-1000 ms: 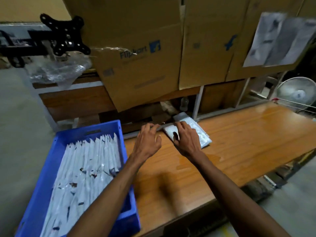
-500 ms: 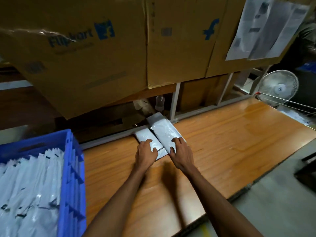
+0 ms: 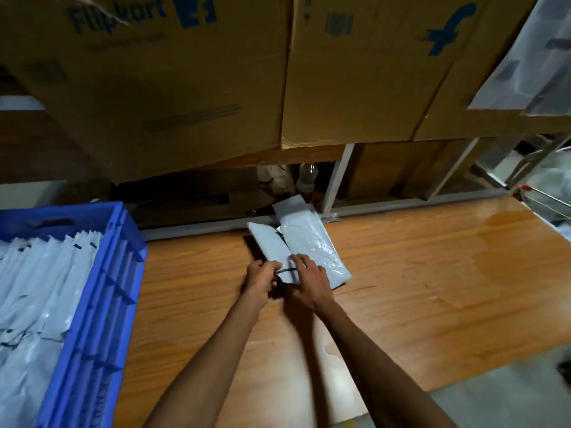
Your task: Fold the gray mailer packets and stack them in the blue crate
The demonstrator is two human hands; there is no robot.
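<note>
Mailer packet (image 3: 269,247) sits mid-counter (image 3: 432,273); your left hand (image 3: 261,278) seems to pinch its near end, right hand (image 3: 310,281) pressing flat. Loosen either and the slick fold springs open before reaching the blue crate (image 3: 102,273).

Glossy orange-brown wood-grain bench (image 3: 417,288), its far edge bordered by a grey metal rail (image 3: 197,229). Small pile of pale gray plastic mailer packets (image 3: 312,245) lies on the bench near the rail, one end overlapping it. Blue ribbed plastic crate (image 3: 102,291), holding folded gray packets, stands at the bench's left end.
</note>
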